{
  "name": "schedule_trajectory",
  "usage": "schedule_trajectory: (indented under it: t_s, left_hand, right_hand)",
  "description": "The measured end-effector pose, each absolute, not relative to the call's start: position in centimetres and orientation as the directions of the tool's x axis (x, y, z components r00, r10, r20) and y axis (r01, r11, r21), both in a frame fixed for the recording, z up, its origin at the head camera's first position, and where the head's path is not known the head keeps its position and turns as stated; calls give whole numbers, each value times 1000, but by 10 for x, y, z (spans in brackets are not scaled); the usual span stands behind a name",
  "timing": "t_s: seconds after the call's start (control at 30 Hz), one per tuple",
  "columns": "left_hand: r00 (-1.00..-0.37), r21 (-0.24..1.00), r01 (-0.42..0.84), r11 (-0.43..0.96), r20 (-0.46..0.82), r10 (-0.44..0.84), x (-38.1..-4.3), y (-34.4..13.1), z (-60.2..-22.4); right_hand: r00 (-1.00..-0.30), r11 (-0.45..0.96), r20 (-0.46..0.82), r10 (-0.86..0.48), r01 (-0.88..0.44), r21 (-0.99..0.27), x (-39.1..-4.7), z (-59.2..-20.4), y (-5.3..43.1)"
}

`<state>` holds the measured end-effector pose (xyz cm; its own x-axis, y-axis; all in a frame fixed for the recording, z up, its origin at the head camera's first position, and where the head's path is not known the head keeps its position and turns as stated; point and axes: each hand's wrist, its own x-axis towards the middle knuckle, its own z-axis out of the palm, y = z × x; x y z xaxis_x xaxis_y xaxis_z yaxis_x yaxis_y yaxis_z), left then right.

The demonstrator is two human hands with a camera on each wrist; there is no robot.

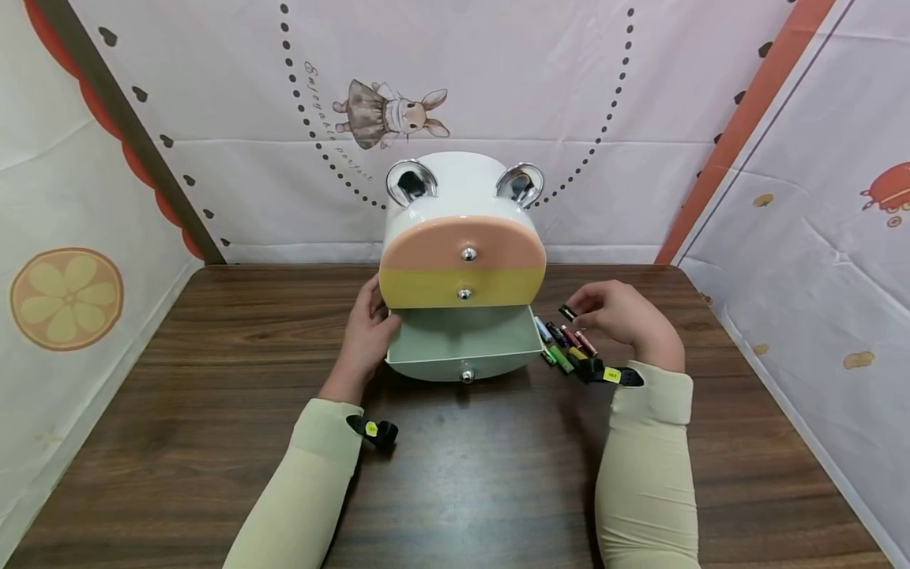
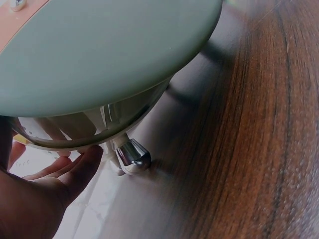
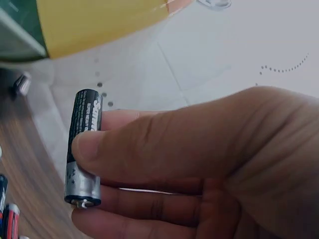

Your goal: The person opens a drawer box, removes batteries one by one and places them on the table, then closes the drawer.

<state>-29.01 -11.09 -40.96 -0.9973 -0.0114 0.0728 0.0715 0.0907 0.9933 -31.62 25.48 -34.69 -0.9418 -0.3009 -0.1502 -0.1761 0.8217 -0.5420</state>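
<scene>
A black and silver battery (image 3: 82,149) is pinched between the thumb and fingers of my right hand (image 1: 626,320), raised over the right side of the table. Below it lies a loose group of batteries (image 1: 562,359) in several colours, beside the drawer. The small drawer cabinet (image 1: 465,186), white with animal ears, stands in the middle with its bottom green drawer (image 1: 465,336) pulled out. No contents show inside the drawer. My left hand (image 1: 366,340) rests against the cabinet's left side, fingers extended along its body (image 2: 70,132) and thumb by the drawer's edge.
Orange and yellow drawers (image 1: 426,286) above the green one are closed, each with a silver knob. A patterned white cloth (image 1: 455,71) hangs right behind the cabinet and along both sides of the dark wooden table (image 1: 213,395).
</scene>
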Motion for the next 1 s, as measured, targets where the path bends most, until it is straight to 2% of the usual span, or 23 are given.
schedule_trajectory:
  t_s: [0.33,1.0]
  left_hand:
    - [-996,991,88,97,89,-15,-293,-110,-412]
    - [-996,992,87,87,88,-11,-292,-110,-410]
  right_hand:
    - [-932,818,-249,-263,-79,-570,-311,-353,275]
    - [-901,812,-353,-250,4,-584,-312,-379,294]
